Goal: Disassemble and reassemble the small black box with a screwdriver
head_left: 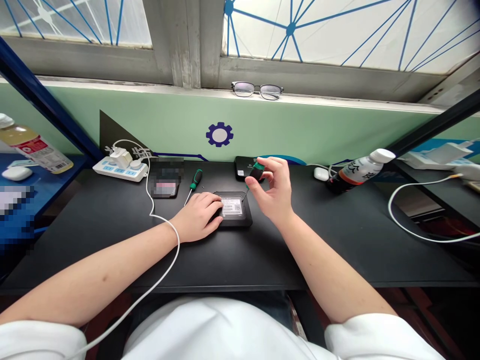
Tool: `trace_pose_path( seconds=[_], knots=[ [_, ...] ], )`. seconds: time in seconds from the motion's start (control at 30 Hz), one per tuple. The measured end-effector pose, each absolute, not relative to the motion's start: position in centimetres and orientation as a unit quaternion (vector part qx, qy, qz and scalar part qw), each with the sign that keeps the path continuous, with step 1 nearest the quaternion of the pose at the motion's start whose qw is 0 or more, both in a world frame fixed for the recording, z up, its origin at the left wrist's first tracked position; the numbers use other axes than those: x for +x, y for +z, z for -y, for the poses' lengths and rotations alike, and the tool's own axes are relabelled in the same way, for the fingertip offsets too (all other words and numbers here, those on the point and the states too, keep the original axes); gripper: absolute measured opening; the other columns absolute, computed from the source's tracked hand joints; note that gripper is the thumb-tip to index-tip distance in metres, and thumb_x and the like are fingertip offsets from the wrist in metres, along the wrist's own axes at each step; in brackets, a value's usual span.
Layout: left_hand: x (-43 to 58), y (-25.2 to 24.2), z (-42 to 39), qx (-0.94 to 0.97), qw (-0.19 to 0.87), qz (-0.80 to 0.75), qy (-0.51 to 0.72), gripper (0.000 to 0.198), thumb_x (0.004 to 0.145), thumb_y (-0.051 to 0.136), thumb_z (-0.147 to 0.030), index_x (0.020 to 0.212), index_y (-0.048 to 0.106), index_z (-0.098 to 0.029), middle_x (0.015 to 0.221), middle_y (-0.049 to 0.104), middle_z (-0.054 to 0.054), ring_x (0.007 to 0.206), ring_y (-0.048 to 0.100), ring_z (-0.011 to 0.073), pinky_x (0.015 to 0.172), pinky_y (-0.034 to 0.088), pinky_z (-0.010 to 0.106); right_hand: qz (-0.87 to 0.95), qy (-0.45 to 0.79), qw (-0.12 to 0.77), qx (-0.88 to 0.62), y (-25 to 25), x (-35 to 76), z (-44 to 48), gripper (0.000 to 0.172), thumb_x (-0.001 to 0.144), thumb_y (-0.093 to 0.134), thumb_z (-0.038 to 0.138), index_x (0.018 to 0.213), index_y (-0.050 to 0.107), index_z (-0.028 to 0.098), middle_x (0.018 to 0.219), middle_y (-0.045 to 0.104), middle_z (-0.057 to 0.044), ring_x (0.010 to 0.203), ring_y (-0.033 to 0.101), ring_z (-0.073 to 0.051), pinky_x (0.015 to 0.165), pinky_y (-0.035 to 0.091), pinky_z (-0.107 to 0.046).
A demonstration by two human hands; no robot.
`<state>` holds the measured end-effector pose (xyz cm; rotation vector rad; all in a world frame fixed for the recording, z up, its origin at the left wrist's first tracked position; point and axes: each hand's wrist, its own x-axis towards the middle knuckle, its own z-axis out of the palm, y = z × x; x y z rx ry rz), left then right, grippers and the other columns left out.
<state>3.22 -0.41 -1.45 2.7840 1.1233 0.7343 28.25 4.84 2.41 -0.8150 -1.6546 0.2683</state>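
Note:
A small black box with a white label (235, 210) lies flat on the black desk (240, 250). My left hand (199, 216) rests on its left side, fingers curled over it and pressing it down. My right hand (273, 190) is pinched round the black and green handle of a screwdriver (256, 171), whose thin shaft slants down to the box's upper right corner. A second screwdriver with a green and black handle (194, 183) lies on the desk just left of the box. Another black device (243, 167) sits behind my right hand.
A white power strip (120, 168) with a plugged-in charger stands at back left; its white cable (165, 220) runs across my left wrist. A bottle (356, 172) lies at back right beside a white earbud case (321, 174). Glasses (257, 90) rest on the windowsill.

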Motion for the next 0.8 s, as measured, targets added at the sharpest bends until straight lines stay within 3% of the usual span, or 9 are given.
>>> trace_pose_path(
  seconds=[0.13, 0.23, 0.37, 0.57, 0.8],
  knots=[
    [3.19, -1.40, 0.40, 0.901, 0.025, -0.364, 0.236, 0.029, 0.108, 0.051, -0.032, 0.127, 0.067, -0.017, 0.132, 0.071, 0.017, 0.124, 0.065, 0.0329, 0.106, 0.052, 0.051, 0.704, 0.106, 0.597, -0.370, 2.35, 28.27, -4.87, 0.038, 0.092, 0.079, 0.035, 0.126, 0.063, 0.031, 0.105, 0.059, -0.003, 0.085, 0.061, -0.018, 0.073, 0.059, -0.038],
    [3.15, -1.41, 0.38, 0.901, 0.024, -0.364, 0.233, 0.029, 0.108, 0.051, -0.032, 0.127, 0.067, -0.017, 0.132, 0.071, 0.017, 0.124, 0.065, 0.0332, 0.106, 0.052, 0.052, 0.698, 0.145, 0.599, -0.366, 2.26, 28.31, -4.70, 0.041, 0.096, 0.069, 0.032, 0.135, 0.058, 0.032, 0.111, 0.063, -0.005, 0.098, 0.066, -0.021, 0.079, 0.061, -0.039],
    [3.14, -1.43, 0.35, 0.900, 0.029, -0.366, 0.234, 0.029, 0.108, 0.052, -0.032, 0.127, 0.067, -0.017, 0.132, 0.070, 0.018, 0.124, 0.065, 0.0328, 0.106, 0.053, 0.051, 0.710, 0.183, 0.590, -0.339, 2.46, 28.46, -4.67, 0.032, 0.104, 0.053, 0.033, 0.135, 0.061, 0.031, 0.125, 0.067, -0.009, 0.109, 0.068, -0.024, 0.084, 0.063, -0.042],
    [3.12, -1.43, 0.33, 0.899, 0.039, -0.366, 0.236, 0.029, 0.108, 0.053, -0.032, 0.127, 0.068, -0.017, 0.133, 0.070, 0.018, 0.125, 0.065, 0.0340, 0.107, 0.052, 0.053, 0.720, 0.120, 0.579, -0.362, 2.70, 28.42, -4.94, 0.036, 0.096, 0.074, 0.038, 0.130, 0.065, 0.031, 0.113, 0.061, -0.006, 0.087, 0.060, -0.019, 0.071, 0.058, -0.038],
    [3.13, -1.21, 0.33, 0.898, 0.049, -0.367, 0.236, 0.030, 0.107, 0.053, -0.032, 0.128, 0.069, -0.018, 0.133, 0.070, 0.018, 0.126, 0.065, 0.0340, 0.106, 0.053, 0.054, 0.700, 0.122, 0.608, -0.355, 2.63, 28.27, -4.75, 0.038, 0.098, 0.069, 0.034, 0.135, 0.059, 0.032, 0.114, 0.061, -0.005, 0.093, 0.062, -0.020, 0.071, 0.058, -0.037]
  ],
)
